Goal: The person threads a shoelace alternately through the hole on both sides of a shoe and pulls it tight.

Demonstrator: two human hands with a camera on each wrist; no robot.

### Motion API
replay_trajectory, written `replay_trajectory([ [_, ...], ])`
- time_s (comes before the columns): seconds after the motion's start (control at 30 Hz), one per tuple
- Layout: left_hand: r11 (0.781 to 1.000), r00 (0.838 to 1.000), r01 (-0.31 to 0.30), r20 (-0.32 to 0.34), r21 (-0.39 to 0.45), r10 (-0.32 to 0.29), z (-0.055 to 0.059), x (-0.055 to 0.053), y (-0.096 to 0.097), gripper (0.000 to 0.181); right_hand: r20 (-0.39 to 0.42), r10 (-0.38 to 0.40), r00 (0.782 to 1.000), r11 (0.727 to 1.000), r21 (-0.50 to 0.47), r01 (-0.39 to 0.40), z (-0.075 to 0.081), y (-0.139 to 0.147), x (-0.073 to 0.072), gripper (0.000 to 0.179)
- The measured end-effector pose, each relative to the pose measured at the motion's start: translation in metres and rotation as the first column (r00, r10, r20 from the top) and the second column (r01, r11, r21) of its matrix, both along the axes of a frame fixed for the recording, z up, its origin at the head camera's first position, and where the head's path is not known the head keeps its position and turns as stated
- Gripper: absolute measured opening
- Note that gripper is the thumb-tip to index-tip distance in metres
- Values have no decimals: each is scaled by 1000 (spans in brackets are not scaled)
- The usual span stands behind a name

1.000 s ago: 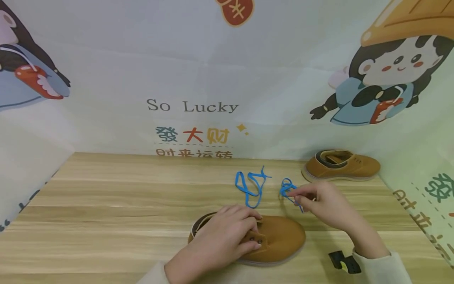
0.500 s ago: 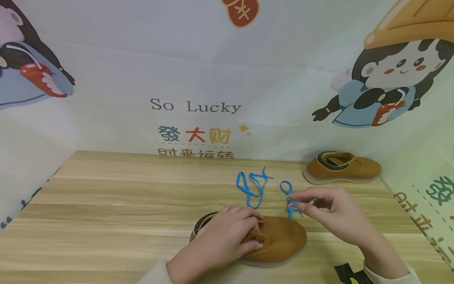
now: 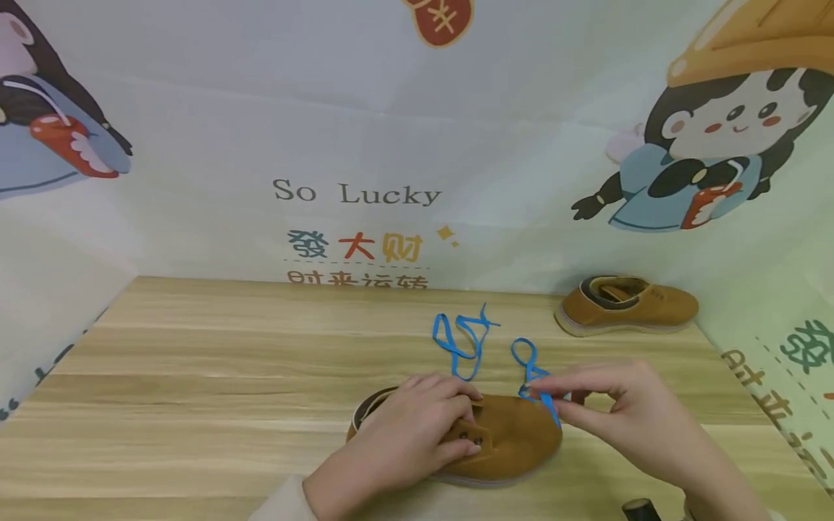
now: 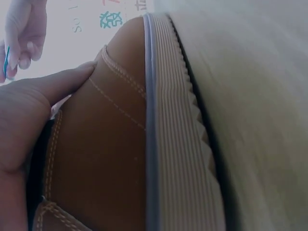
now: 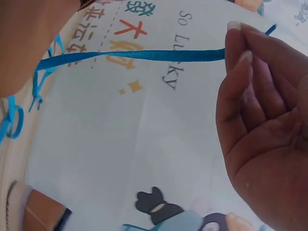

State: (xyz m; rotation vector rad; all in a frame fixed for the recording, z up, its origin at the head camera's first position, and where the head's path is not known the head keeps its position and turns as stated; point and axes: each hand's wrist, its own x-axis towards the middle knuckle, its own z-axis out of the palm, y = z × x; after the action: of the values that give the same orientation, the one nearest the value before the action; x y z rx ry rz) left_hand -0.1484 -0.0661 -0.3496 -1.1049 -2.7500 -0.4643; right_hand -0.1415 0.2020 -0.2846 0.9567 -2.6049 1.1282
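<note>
In the head view a brown leather lace-up shoe lies on the table with its toe to the right. My left hand grips it over the tongue, the thumb beside two eyelets. The left wrist view shows the shoe's stitched side and pale ribbed sole. Near the toe my right hand pinches a flat blue shoelace between thumb and fingertips. One end of it stretches taut in the right wrist view, with a short tip past the fingers. The shoe's inside is largely hidden by my left hand.
A second blue shoelace lies loosely looped behind the shoe. The matching brown shoe stands at the back right, near the printed sheet walls. Beside my right wrist is a black cylindrical object, cut off by the frame.
My right hand has drawn the blue shoelace towards me, close to the shoe's toe, and its tangle has loosened into a hanging loop. My left hand keeps its hold on the shoe.
</note>
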Motion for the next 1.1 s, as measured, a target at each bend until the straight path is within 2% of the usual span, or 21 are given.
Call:
replay_trajectory([
  [0.13, 1000, 1000, 21, 17, -11, -21, 0, 0, 0, 19, -68, -25, 997, 1000, 7, 25, -5, 5, 14, 36],
  [0.27, 1000, 1000, 24, 11, -13, -24, 1, 0, 0, 20, -161, 46, 986, 998, -25, -51, -3, 5, 23, 42],
  [0.37, 1000, 1000, 19, 0, -8, -19, 2, 0, -2, 20, -223, 120, 967, 988, -73, -139, 2, 1, 28, 42],
  [0.57, 1000, 1000, 11, 4, 18, -12, 1, 0, -5, 18, -324, 140, 936, 960, -187, -208, 13, -5, 35, 28],
  [0.67, 999, 1000, -3, 8, 41, 3, 1, -1, -6, 18, -272, 163, 948, 932, -273, -239, 12, -2, 36, 31],
  [0.83, 997, 999, -29, 20, 65, 28, 1, -4, -9, 17, -131, 91, 987, 939, -320, -129, 1, 9, 42, 37],
  [0.9, 997, 999, -38, 26, 71, 36, 1, -6, -11, 17, -93, 102, 990, 923, -364, -129, -3, 14, 44, 35],
  [0.93, 996, 999, -41, 27, 74, 39, 1, -6, -11, 16, -83, 133, 988, 898, -412, -156, -5, 15, 45, 34],
  [1.0, 996, 999, -44, 22, 73, 42, 1, -7, -11, 17, -95, 204, 974, 831, -509, -224, -3, 15, 48, 32],
  [1.07, 997, 999, -46, 24, 65, 44, 1, -7, -10, 17, -131, 240, 962, 788, -552, -272, 2, 14, 53, 31],
  [1.1, 997, 999, -46, 26, 60, 45, 2, -7, -9, 17, -139, 252, 958, 782, -554, -286, 1, 16, 55, 32],
])
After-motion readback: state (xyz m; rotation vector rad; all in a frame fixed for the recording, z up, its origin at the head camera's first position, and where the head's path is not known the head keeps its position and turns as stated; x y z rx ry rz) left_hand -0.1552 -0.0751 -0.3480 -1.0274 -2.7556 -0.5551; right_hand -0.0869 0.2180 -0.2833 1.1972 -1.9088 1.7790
